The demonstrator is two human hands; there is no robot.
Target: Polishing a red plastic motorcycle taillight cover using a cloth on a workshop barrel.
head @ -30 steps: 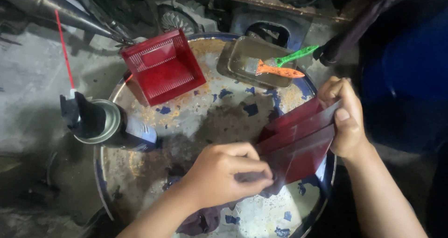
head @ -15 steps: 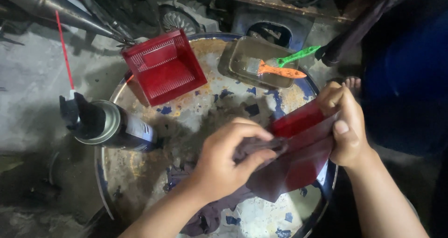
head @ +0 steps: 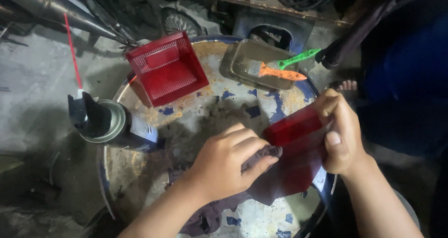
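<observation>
My right hand (head: 343, 133) grips a dark red translucent plastic cover (head: 298, 147) by its right end, holding it tilted over the rusty drum top (head: 196, 119). My left hand (head: 228, 161) presses a dark cloth (head: 263, 161) against the cover's left side; the cloth trails down under my wrist onto the drum. Part of the cover is hidden beneath the cloth and my fingers.
A second red ribbed plastic cover (head: 165, 70) lies at the drum's back left. A spray can (head: 109, 123) with a red straw stands at the left edge. A shallow metal tray (head: 261, 65) holds an orange-handled brush and a green-handled tool. A bare foot (head: 345, 85) shows at right.
My left hand has slid the cloth from the cover's lower edge up along its left side. My right hand tilted the cover, turning its flat face more toward me.
</observation>
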